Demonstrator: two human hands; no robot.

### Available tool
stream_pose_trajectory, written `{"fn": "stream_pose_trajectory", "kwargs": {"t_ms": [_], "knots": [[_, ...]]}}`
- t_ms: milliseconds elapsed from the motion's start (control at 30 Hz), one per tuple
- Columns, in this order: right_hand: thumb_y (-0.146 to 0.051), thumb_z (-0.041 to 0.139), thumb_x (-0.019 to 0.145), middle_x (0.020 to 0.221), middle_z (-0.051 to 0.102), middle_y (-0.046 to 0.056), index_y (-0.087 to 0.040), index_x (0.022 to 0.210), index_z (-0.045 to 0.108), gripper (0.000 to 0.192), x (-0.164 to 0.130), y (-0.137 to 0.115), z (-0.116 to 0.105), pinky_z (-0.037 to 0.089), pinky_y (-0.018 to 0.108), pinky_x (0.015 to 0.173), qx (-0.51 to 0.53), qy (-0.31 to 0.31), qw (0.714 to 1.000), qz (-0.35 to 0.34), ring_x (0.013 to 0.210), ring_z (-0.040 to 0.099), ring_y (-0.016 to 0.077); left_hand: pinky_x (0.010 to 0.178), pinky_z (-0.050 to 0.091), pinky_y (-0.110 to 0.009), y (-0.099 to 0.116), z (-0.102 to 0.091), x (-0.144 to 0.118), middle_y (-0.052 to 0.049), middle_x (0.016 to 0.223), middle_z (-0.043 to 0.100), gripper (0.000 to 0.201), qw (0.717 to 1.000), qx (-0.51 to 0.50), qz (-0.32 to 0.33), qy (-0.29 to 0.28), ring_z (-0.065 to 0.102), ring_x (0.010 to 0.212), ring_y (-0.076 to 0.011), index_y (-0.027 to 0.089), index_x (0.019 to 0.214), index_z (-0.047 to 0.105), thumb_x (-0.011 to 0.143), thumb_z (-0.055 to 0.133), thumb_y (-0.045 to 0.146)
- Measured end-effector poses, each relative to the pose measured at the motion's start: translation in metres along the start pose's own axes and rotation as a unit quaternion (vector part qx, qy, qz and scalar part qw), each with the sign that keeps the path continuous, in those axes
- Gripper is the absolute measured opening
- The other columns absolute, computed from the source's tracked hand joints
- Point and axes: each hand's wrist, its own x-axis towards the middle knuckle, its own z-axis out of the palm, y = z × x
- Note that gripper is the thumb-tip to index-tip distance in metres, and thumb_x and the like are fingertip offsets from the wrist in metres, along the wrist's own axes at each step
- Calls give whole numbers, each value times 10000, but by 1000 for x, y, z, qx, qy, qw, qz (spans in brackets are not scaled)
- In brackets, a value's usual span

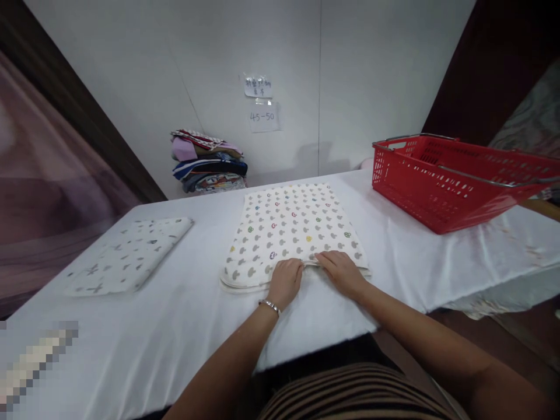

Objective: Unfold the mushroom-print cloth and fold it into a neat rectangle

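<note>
A folded cream cloth with grey and coloured mushroom prints (292, 230) lies flat on the white-covered table (184, 326) in front of me. My left hand (285, 281), with a bracelet at the wrist, grips the cloth's near edge. My right hand (342, 272) rests right beside it, fingers curled over the same near edge. Both hands touch the cloth at its middle front.
Another folded white cloth with grey prints (130, 261) lies to the left. A stack of folded colourful fabrics (209, 162) sits at the back against the wall. A red plastic basket (455, 181) stands at the right rear. Paper notes hang on the wall (261, 104).
</note>
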Motion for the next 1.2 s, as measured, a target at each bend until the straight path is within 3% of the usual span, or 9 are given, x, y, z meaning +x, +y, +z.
{"fn": "stream_pose_trajectory", "kwargs": {"t_ms": [167, 300, 467, 567, 767, 933, 1200], "knots": [[-60, 405, 851, 1266, 511, 109, -177, 1108, 558, 320, -6, 10, -6, 371, 401, 911, -37, 52, 998, 2, 1161, 434, 233, 713, 397, -320, 1, -1, 6, -11, 771, 622, 187, 998, 32, -54, -19, 564, 734, -167, 197, 804, 522, 905, 365, 212], [-69, 426, 851, 1295, 492, 102, -183, 1022, 601, 270, -14, 15, -15, 344, 423, 947, -56, 20, 998, -19, 1222, 380, 250, 662, 382, -307, 2, 0, 9, -9, 744, 616, 195, 998, 30, -60, -16, 560, 700, -164, 199, 788, 524, 902, 368, 220], [-126, 454, 865, 1268, 513, 112, -195, 1009, 612, 225, -17, 21, -16, 361, 451, 929, -65, 6, 998, 13, 1215, 394, 276, 654, 388, -315, -1, 2, 7, -12, 751, 609, 191, 999, 26, -25, 9, 557, 712, -171, 195, 797, 524, 903, 369, 223], [-134, 444, 875, 1265, 517, 115, -196, 989, 618, 217, -17, 27, -16, 385, 455, 904, -55, 9, 998, -5, 1215, 397, 275, 676, 404, -322, -3, 1, 5, -13, 770, 607, 191, 1000, 29, -5, 8, 553, 729, -168, 196, 811, 525, 906, 360, 212], [-147, 441, 890, 1204, 555, 94, -184, 906, 623, 186, -27, 34, -29, 406, 419, 896, -24, 32, 999, -15, 1167, 438, 244, 825, 419, -371, 1, -1, 0, -69, 1101, 574, 157, 991, 78, 107, 13, 513, 1008, -207, 196, 902, 544, 865, 410, 123], [-164, 456, 892, 1079, 595, 76, -183, 861, 639, 187, -35, 33, -32, 412, 380, 845, -28, 9, 1000, -10, 1045, 489, 221, 820, 418, -369, 7, -1, -1, -57, 973, 583, 147, 982, 111, 151, -18, 506, 938, -200, 181, 837, 548, 835, 437, 84], [-162, 414, 907, 970, 612, 59, -187, 842, 635, 232, -37, 33, -34, 390, 338, 767, -41, -4, 999, -30, 907, 496, 194, 768, 403, -374, 7, -4, 0, -49, 831, 573, 172, 981, 104, 163, -22, 513, 820, -191, 186, 811, 553, 850, 409, 100]]}}
